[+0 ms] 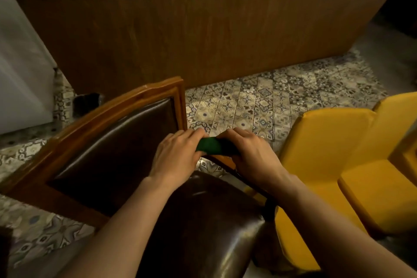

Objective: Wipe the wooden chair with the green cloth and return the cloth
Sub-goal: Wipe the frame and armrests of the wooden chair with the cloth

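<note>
The wooden chair stands below me, with an orange-brown frame and dark brown leather on its back and seat. The green cloth is bunched into a small roll on the chair's right wooden rail, close to the lower corner of the backrest. My left hand grips the cloth's left end. My right hand grips its right end and covers part of it. Both hands press the cloth against the rail.
Two yellow padded chairs stand close on the right. A long wood-panelled counter runs across the back. A white appliance is at the left. Patterned floor tiles lie between chair and counter.
</note>
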### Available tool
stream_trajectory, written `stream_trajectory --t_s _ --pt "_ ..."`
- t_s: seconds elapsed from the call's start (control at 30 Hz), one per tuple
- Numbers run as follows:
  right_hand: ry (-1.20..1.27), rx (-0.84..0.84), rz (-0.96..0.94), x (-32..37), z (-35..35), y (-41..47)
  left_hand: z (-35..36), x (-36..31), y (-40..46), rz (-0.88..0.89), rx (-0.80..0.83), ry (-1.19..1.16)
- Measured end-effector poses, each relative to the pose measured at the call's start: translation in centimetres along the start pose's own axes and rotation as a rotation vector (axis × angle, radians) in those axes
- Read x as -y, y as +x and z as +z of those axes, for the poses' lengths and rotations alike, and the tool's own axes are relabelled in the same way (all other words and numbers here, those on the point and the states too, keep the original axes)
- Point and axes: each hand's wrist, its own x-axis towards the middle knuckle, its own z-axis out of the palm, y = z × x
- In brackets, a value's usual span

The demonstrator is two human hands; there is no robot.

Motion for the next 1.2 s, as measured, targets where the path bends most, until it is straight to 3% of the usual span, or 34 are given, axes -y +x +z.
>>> stream_trajectory --t_s 0.57,0.7,1.03,1.2 --pt "0.089 0.325 -0.091 -20.0 16.9 9.7 23.3 3.4 8.1 -0.319 0.194 0.024" --pt "0.131 0.354 -0.11 -21.7 20.9 10.7 26.4 4.4 8.2 -0.389 0.232 0.021" --pt "0.074 0.398 -0.195 -22.5 25.1 11.0 29.7 7.9 8.8 -0.26 0.37 -0.081" --pt "0.016 0.405 -0.202 -21.5 25.8 10.2 31.8 8.1 9.9 -0.345 0.441 -0.094"
